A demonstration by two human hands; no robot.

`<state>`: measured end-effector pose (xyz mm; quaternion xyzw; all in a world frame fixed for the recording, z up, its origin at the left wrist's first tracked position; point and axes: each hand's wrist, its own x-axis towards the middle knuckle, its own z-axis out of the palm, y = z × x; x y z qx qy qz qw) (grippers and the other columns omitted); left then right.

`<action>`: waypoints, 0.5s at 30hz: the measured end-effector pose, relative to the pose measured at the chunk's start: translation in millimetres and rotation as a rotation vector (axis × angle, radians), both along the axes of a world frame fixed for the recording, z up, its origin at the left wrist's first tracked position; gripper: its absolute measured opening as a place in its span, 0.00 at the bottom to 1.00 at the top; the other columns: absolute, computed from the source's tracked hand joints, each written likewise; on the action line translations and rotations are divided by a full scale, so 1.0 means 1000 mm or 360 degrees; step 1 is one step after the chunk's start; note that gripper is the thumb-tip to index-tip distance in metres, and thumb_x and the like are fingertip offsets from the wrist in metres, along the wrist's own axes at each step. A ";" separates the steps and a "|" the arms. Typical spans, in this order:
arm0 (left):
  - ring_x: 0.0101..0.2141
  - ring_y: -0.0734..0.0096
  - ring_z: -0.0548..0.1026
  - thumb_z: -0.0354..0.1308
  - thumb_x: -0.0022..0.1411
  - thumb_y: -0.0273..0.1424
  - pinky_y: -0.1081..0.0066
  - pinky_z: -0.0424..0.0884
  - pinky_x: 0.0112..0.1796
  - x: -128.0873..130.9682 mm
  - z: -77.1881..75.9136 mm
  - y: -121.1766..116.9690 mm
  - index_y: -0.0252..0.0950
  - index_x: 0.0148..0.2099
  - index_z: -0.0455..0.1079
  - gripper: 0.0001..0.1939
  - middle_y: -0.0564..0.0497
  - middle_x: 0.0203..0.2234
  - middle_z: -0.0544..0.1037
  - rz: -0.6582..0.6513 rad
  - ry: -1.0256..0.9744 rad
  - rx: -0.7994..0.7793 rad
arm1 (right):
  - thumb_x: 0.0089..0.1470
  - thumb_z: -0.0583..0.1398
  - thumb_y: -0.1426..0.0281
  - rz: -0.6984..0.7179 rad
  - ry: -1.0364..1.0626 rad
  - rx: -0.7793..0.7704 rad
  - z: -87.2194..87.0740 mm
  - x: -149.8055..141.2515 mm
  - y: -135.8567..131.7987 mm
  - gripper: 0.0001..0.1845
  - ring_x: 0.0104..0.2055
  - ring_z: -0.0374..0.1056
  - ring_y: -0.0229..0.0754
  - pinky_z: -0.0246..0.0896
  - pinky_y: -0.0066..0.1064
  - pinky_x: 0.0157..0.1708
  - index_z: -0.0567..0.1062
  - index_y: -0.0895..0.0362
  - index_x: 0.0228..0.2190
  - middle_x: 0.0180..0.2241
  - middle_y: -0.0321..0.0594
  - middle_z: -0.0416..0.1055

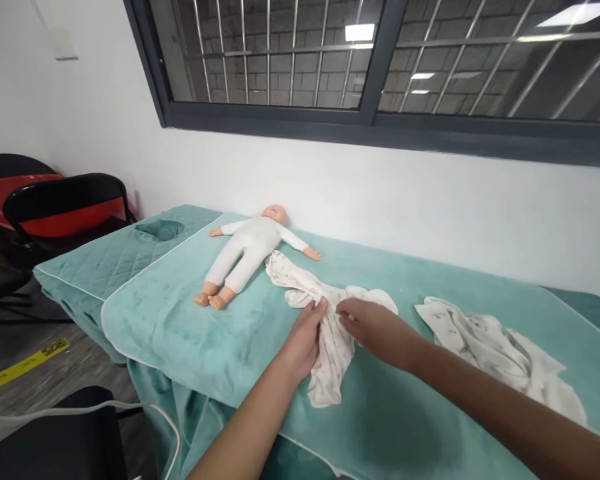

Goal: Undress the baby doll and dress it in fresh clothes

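Note:
A baby doll (250,250) in a white suit lies on its back on a teal blanket (180,327) covering a padded table. A crumpled white patterned garment (330,333) stretches from the doll's side toward me. My left hand (303,337) rests on the garment's left edge, fingers together pinching the cloth. My right hand (375,327) grips the same garment from the right, fingers curled into the fabric near its middle.
A second white patterned cloth (500,353) lies bunched on the blanket to the right. Black and red chairs (60,207) stand at the left. A white wall and barred window (380,60) back the table. A white cable (80,410) crosses a black seat (55,440) near me.

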<state>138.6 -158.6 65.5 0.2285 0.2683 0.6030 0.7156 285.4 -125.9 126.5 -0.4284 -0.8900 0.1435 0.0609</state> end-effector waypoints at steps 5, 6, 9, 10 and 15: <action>0.36 0.63 0.78 0.67 0.52 0.31 0.64 0.74 0.41 0.015 0.008 0.007 0.36 0.43 0.66 0.18 0.48 0.34 0.78 0.0310 0.0185 -0.0199 | 0.60 0.52 0.67 -0.0041 0.0114 -0.0317 -0.013 0.011 -0.043 0.10 0.36 0.71 0.47 0.58 0.35 0.34 0.70 0.51 0.42 0.34 0.40 0.74; 0.35 0.65 0.78 0.67 0.50 0.29 0.65 0.73 0.40 0.016 0.012 0.007 0.36 0.40 0.65 0.16 0.50 0.32 0.77 0.0387 0.0239 -0.0215 | 0.60 0.53 0.65 -0.0088 0.0207 -0.0409 -0.014 0.016 -0.045 0.12 0.36 0.71 0.46 0.60 0.35 0.34 0.69 0.51 0.45 0.35 0.40 0.74; 0.30 0.72 0.74 0.65 0.47 0.26 0.70 0.71 0.37 0.019 0.032 0.006 0.37 0.32 0.61 0.15 0.57 0.27 0.73 0.0546 0.0368 -0.0140 | 0.58 0.57 0.57 -0.0386 0.0615 -0.0724 -0.013 0.031 -0.041 0.20 0.39 0.72 0.46 0.65 0.37 0.35 0.64 0.50 0.50 0.44 0.43 0.73; 0.30 0.73 0.73 0.65 0.46 0.26 0.72 0.70 0.36 0.020 0.041 0.004 0.37 0.32 0.62 0.14 0.57 0.26 0.72 0.0554 0.0395 -0.0064 | 0.57 0.58 0.55 -0.0497 0.0770 -0.0821 -0.011 0.036 -0.038 0.25 0.42 0.72 0.46 0.67 0.37 0.35 0.62 0.50 0.52 0.49 0.44 0.71; 0.29 0.70 0.72 0.61 0.52 0.32 0.69 0.69 0.33 0.034 0.078 -0.009 0.35 0.35 0.67 0.09 0.53 0.27 0.72 0.0135 0.0759 0.0287 | 0.57 0.60 0.51 -0.0330 0.1541 -0.1395 0.000 0.041 -0.030 0.32 0.54 0.68 0.47 0.67 0.41 0.50 0.61 0.49 0.58 0.58 0.45 0.65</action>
